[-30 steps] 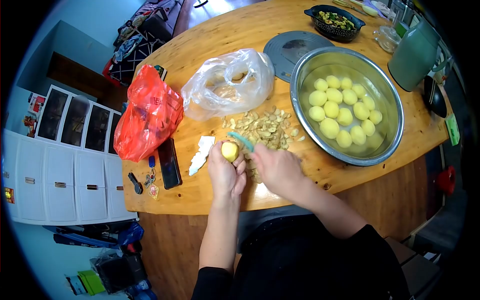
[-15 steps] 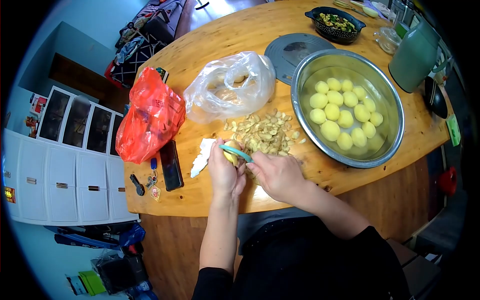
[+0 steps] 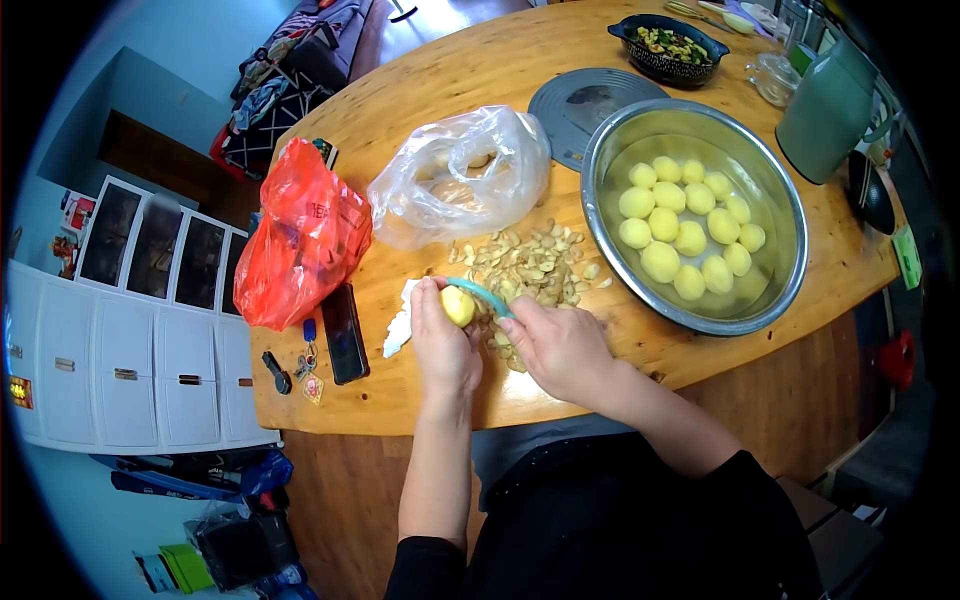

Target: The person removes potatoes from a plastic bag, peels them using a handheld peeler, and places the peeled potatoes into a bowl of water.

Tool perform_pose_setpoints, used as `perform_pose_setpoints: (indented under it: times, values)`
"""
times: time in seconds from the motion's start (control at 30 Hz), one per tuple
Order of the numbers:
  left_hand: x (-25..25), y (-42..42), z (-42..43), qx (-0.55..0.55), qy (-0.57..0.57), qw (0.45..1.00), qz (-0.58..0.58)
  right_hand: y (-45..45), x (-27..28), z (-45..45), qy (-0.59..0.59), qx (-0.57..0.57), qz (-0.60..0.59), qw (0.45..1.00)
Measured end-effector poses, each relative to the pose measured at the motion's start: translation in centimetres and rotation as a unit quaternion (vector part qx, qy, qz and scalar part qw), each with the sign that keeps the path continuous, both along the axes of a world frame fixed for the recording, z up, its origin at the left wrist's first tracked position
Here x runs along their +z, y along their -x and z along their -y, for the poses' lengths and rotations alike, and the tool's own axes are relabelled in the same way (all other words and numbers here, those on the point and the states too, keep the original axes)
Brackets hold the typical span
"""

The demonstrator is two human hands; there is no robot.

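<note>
My left hand is wrapped round a yellow, partly peeled potato near the table's front edge. In my right hand is a teal peeler, whose curved head reaches over the top of the potato. A heap of brown peels lies on the wood just beyond my hands. To the right, a large metal basin holds several peeled potatoes in water. A clear plastic bag with some potatoes inside lies behind the peels.
Left on the wooden table are a red plastic bag, a phone, keys and white tissue. A grey round mat, a dark dish and a green pitcher stand farther back.
The peeler has moved from beside the potato onto it, my right hand shifting slightly with it. The potato has turned a little in my left hand.
</note>
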State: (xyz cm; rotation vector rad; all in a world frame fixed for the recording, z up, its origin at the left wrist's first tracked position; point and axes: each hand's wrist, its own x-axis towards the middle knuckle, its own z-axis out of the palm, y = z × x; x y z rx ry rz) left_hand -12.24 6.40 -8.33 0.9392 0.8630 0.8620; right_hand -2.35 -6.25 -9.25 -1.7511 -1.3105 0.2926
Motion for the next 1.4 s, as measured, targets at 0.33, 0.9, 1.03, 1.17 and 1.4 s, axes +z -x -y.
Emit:
perform_pose_setpoints:
  times: [0.33,0.9,1.03,1.17,1.4]
  values:
    - [0.0,0.1,-0.3,0.006,-0.004,1.000,0.013,-1.1,-0.4,-0.5,0.069,-0.037,-0.073,0.994]
    - [0.3,-0.2,0.3,-0.019,0.048,0.997,0.066,-0.8,-1.0,-0.8,0.103,-0.049,-0.033,0.993]
    - [0.0,0.1,-0.5,-0.048,0.110,0.986,0.116,-0.5,-0.2,-0.4,0.072,-0.040,-0.078,0.993]
    - [-1.1,0.5,-0.6,-0.088,0.162,0.964,0.189,-0.4,-0.4,-0.6,0.068,-0.050,-0.105,0.991]
    - [-0.6,0.2,-0.1,-0.077,0.115,0.981,0.134,-0.4,0.0,0.0,0.009,-0.030,-0.065,0.997]
